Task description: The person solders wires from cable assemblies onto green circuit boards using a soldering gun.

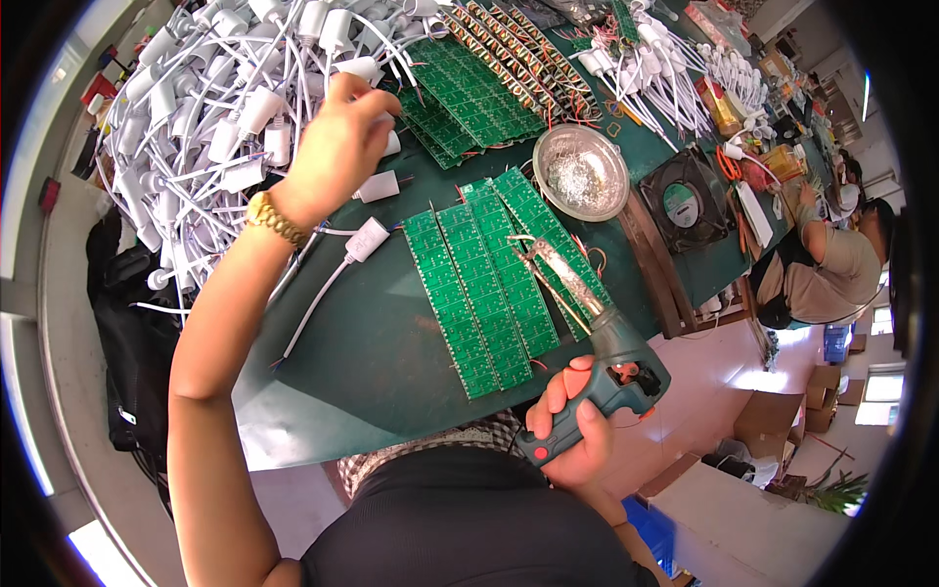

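The right hand (585, 445) wraps firmly around the handle of a soldering gun (626, 342), above green circuit boards (474, 293) on the bench (372, 362); likely rigid, top-heavy and hot-ended, best held there. The left hand (342, 142) curls among white wired housings (259, 110), its hold unclear.

The circuit boards (486, 293) are green, the corded sockets (368, 240) white. The soldering gun (608, 391) is dark grey-green with red.

And there's a gold link band (277, 218) gleaming at ten o'clock, black top (460, 519) at six, checked cloth (430, 438) just beyond
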Demonstrator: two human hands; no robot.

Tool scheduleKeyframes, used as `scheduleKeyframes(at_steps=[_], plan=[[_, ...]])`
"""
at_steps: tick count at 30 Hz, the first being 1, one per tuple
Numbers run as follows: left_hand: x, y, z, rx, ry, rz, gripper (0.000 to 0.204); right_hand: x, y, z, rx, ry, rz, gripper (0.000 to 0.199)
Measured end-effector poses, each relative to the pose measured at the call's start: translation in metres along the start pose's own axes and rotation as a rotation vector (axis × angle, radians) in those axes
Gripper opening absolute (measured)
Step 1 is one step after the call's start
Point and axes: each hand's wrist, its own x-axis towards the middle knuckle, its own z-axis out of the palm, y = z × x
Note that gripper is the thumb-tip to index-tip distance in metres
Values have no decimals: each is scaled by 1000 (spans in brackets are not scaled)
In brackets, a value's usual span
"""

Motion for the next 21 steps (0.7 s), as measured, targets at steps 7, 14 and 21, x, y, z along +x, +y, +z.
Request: scheduleKeyframes(at_steps=[7,14,21], plan=[[-33,95,-81,-57,-14,81,25,14,-3,-5,49,-3,-11,43],[-102,84,-18,-18,-391,-103,33,20,12,10,63,-92,65,41],[-109,68,2,25,-239,86,20,27,26,-2,-10,-152,53,42]])
